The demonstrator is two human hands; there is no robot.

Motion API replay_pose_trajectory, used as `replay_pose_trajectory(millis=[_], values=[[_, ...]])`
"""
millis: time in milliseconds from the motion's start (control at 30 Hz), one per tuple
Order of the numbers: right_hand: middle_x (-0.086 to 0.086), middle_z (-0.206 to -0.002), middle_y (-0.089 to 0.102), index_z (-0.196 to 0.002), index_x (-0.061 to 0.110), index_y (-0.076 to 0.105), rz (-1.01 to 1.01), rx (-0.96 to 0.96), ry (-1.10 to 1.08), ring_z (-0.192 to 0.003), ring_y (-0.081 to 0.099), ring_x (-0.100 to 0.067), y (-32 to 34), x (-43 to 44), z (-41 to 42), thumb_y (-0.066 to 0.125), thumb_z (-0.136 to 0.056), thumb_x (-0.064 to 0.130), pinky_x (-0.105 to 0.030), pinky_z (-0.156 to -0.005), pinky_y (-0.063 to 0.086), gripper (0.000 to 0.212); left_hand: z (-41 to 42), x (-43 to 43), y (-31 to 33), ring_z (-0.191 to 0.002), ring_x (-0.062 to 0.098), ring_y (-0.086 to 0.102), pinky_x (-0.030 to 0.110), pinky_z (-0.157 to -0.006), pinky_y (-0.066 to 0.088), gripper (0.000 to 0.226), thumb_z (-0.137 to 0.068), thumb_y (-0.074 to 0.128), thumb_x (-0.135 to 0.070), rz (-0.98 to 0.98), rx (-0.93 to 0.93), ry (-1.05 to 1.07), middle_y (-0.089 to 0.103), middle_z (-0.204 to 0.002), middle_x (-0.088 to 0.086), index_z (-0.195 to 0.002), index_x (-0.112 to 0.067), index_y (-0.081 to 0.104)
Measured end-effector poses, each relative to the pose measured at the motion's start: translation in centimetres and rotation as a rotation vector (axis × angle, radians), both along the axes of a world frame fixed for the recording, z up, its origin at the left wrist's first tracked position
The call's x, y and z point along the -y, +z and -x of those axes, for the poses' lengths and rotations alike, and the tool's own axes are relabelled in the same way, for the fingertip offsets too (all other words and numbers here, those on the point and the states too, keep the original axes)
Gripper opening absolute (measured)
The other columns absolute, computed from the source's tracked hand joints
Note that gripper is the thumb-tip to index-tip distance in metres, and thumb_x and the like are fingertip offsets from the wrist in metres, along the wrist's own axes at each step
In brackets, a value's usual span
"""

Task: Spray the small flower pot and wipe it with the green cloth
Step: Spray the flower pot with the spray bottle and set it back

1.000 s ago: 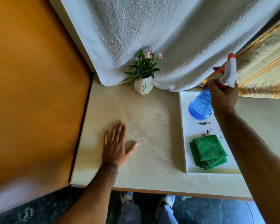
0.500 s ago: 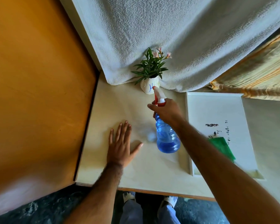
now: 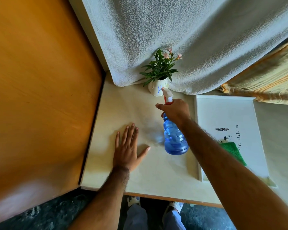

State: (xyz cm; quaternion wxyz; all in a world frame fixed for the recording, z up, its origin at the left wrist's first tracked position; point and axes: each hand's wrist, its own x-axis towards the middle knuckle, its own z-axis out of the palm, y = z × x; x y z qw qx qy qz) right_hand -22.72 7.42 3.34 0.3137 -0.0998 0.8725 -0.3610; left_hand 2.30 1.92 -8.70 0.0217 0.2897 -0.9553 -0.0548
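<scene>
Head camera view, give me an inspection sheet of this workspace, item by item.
Surface: pale table, bare in the middle.
Job's things: small flower pot upright at the back, by the white towel; green cloth on the white tray, partly hidden by the forearm.
Clutter: dark marks on the tray.
Hands: right hand holds the blue spray bottle, nozzle close to the pot; left hand flat on the table, empty.
Cables: nothing seen.
Surroundings: orange panel on the left, striped cloth on the right.

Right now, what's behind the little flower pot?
A hanging white towel drapes directly behind the small flower pot, its hem reaching the table. Whatever lies behind the towel is covered. The spray bottle nozzle, in the right hand, hides part of the pot's front.
</scene>
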Motion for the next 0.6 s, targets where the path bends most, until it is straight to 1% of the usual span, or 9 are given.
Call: replay_pose_trajectory(millis=[67, 133, 167, 267, 300, 400, 500, 533, 600], values=[[0.003, -0.056, 0.076, -0.072, 0.019, 0.070, 0.031, -0.003, 0.007, -0.062, 0.076, -0.015, 0.2, -0.4, -0.3, 0.080, -0.074, 0.045, -0.035, -0.072, 0.064, 0.027, -0.1, 0.0, 0.0, -0.162, 0.026, 0.025, 0.059, -0.129, 0.024, 0.096, -0.096, 0.035, -0.080, -0.009, -0.007, 0.001, 0.022, -0.176, 0.006, -0.167, -0.016, 0.023], [0.006, -0.055, 0.074, -0.077, 0.020, 0.072, 0.077, -0.027, -0.012, -0.059, 0.075, -0.010, 0.7, -1.1, -0.6, 0.074, -0.076, 0.032, -0.030, -0.067, 0.062, 0.012, -0.2, 0.0, 0.0, -0.162, 0.026, 0.026, 0.058, -0.129, 0.024, 0.095, -0.096, 0.036, -0.078, -0.014, -0.025, 0.000, 0.023, -0.176, 0.006, -0.166, -0.016, 0.024], [0.009, -0.053, 0.073, -0.080, 0.020, 0.073, 0.108, -0.048, -0.035, -0.057, 0.073, -0.006, 1.2, -1.5, -0.6, 0.071, -0.076, 0.027, -0.026, -0.063, 0.060, 0.008, -0.2, 0.0, 0.0, -0.161, 0.026, 0.026, 0.058, -0.129, 0.024, 0.094, -0.097, 0.036, -0.078, -0.013, -0.033, -0.002, 0.024, -0.176, 0.006, -0.166, -0.016, 0.025], [0.016, -0.048, 0.069, -0.085, 0.019, 0.077, 0.277, -0.134, -0.143, -0.046, 0.064, 0.006, 3.1, -3.4, 0.0, 0.067, -0.071, 0.018, -0.007, -0.047, 0.046, 0.018, -0.2, 0.1, -0.1, -0.161, 0.027, 0.027, 0.058, -0.130, 0.023, 0.096, -0.096, 0.038, -0.079, -0.018, -0.035, -0.004, 0.023, -0.176, 0.006, -0.167, -0.016, 0.023], [0.018, -0.048, 0.068, -0.084, 0.018, 0.078, 0.336, -0.177, -0.188, -0.044, 0.062, 0.007, 3.8, -4.2, 0.5, 0.068, -0.070, 0.016, -0.005, -0.046, 0.044, 0.018, -0.2, 0.2, -0.1, -0.161, 0.027, 0.027, 0.058, -0.130, 0.023, 0.097, -0.096, 0.038, -0.079, -0.020, -0.024, -0.003, 0.023, -0.176, 0.006, -0.167, -0.016, 0.021], [0.019, -0.050, 0.067, -0.075, 0.017, 0.075, 0.475, -0.313, -0.332, -0.044, 0.058, 0.005, 5.8, -7.1, 3.2, 0.072, -0.069, 0.010, -0.013, -0.048, 0.045, 0.010, -0.2, 0.3, 0.0, -0.162, 0.027, 0.025, 0.058, -0.130, 0.022, 0.098, -0.095, 0.035, -0.080, -0.032, 0.003, -0.005, 0.021, -0.177, 0.006, -0.168, -0.016, 0.019], [0.021, -0.061, 0.070, -0.084, 0.022, 0.077, 0.554, -0.486, -0.367, -0.054, 0.062, 0.001, 6.9, -9.9, 5.8, 0.068, -0.071, 0.006, -0.017, -0.054, 0.052, 0.022, -0.1, 0.1, 0.4, -0.161, 0.028, 0.026, 0.059, -0.129, 0.023, 0.098, -0.095, 0.036, -0.079, -0.040, 0.011, -0.006, 0.022, -0.176, 0.008, -0.167, -0.014, 0.022], [0.023, -0.063, 0.070, -0.084, 0.026, 0.075, 0.569, -0.517, -0.377, -0.054, 0.063, 0.003, 7.0, -10.6, 6.4, 0.066, -0.072, 0.006, -0.016, -0.055, 0.053, 0.024, 0.0, 0.0, 0.5, -0.161, 0.028, 0.027, 0.060, -0.129, 0.024, 0.098, -0.095, 0.036, -0.078, -0.044, 0.014, -0.005, 0.023, -0.176, 0.008, -0.166, -0.013, 0.023], [0.032, -0.060, 0.063, -0.074, 0.035, 0.064, 0.554, -0.593, -0.407, -0.050, 0.058, 0.011, 6.7, -11.4, 7.3, 0.064, -0.075, 0.008, -0.005, -0.051, 0.044, 0.027, 0.0, 0.0, 0.8, -0.160, 0.030, 0.029, 0.061, -0.129, 0.025, 0.098, -0.094, 0.034, -0.078, -0.048, 0.023, -0.003, 0.025, -0.175, 0.010, -0.166, -0.012, 0.025]])
